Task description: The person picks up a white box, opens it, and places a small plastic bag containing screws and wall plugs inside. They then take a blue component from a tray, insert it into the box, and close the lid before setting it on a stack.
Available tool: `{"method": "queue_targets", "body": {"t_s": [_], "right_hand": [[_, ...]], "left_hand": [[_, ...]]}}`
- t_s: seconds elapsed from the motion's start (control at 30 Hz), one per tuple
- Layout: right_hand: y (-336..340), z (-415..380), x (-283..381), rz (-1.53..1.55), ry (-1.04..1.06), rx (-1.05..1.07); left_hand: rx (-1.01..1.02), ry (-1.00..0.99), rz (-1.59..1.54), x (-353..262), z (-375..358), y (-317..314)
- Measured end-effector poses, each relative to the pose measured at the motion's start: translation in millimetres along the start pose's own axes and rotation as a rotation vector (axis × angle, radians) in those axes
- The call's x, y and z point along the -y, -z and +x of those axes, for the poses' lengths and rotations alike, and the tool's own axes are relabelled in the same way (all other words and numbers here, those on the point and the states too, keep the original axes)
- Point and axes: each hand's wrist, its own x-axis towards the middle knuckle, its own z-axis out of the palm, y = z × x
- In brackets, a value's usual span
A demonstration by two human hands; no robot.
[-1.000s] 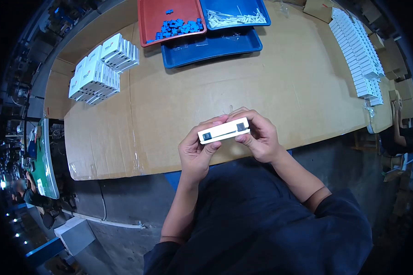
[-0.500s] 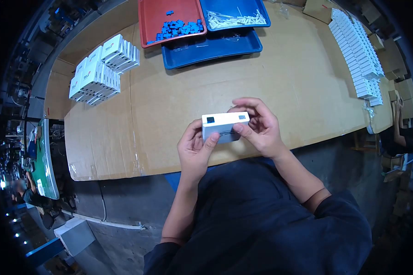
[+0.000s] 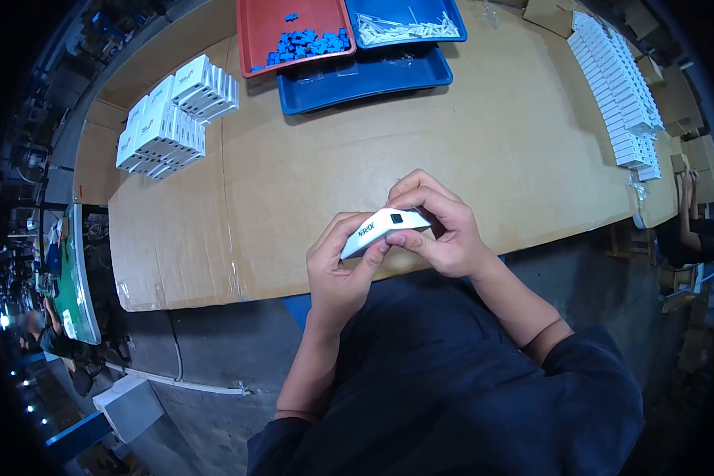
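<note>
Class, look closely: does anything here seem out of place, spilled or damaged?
Mildly odd: one blue piece sits apart from the pile in the red tray, though not spilled outside it. The held white case shows no clear damage.

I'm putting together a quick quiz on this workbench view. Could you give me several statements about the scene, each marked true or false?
1. The left hand and right hand both grip one white case. True.
2. The lettering on the white case is bright red. False: it is dark and reads JOREN.
3. Small blue pieces lie in the red tray. True.
4. Thin white pieces share the red tray. False: they lie in the upper blue tray beside it.
5. White stacks stand on only one side of the table. False: there is a left stack and a right stack.
</note>
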Motion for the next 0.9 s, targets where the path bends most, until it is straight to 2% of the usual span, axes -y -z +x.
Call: {"method": "queue_targets", "body": {"t_s": [0.1,0.17,0.3,0.37,0.4,0.47,0.5,0.53,0.63,0.67,0.7,0.77,0.8,0.87,0.9], "right_hand": [[-1.1,2.0,0.3,-0.008,-0.057,-0.017],[-1.8,4.9,-1.4,-0.031,-0.083,-0.039],[-1.1,5.9,-4.4,0.003,-0.169,-0.124],[1.5,5.7,-6.1,0.088,-0.182,-0.127],[3.4,4.7,-7.9,0.176,-0.203,-0.130],[11.1,3.7,-17.2,0.143,-0.144,-0.062],[13.2,3.7,-19.5,0.109,-0.087,0.003],[12.1,4.4,-19.9,0.108,-0.086,0.001],[9.0,9.5,-19.0,0.013,0.009,-0.096],[9.9,10.0,-19.9,0.136,-0.169,-0.182],[11.0,9.3,-21.0,0.259,-0.348,-0.268],[11.5,3.4,-26.4,0.261,-0.382,-0.227],[10.6,-0.1,-31.3,0.264,-0.422,-0.183],[1.0,-6.2,-43.8,0.154,-0.361,-0.158],[-3.7,-9.0,-44.9,0.130,-0.348,-0.165]], "left_hand": [[-0.015,0.015,-0.023,2.4,2.3,-1.6],[-0.029,0.201,-0.137,3.2,4.7,-2.5],[-0.091,0.138,-0.235,1.9,10.4,-11.8],[-0.068,0.259,-0.589,12.6,11.8,-4.9],[-0.067,0.253,-0.588,18.2,13.1,-1.1],[0.164,0.733,-0.881,26.9,14.0,6.2],[0.277,0.771,-0.928,26.3,14.1,8.3],[0.279,0.771,-0.927,32.7,11.1,8.6],[0.000,0.601,-1.014,45.0,9.4,4.4],[0.001,0.594,-1.010,43.5,12.1,4.2],[-0.097,0.515,-0.839,40.8,14.9,3.4],[-0.224,0.428,-0.608,39.2,15.9,2.8],[-0.221,0.422,-0.604,41.6,13.5,0.2],[-0.152,0.204,-0.301,46.1,6.6,-9.8],[-0.083,0.208,-0.232,44.5,3.7,-12.8]]}}
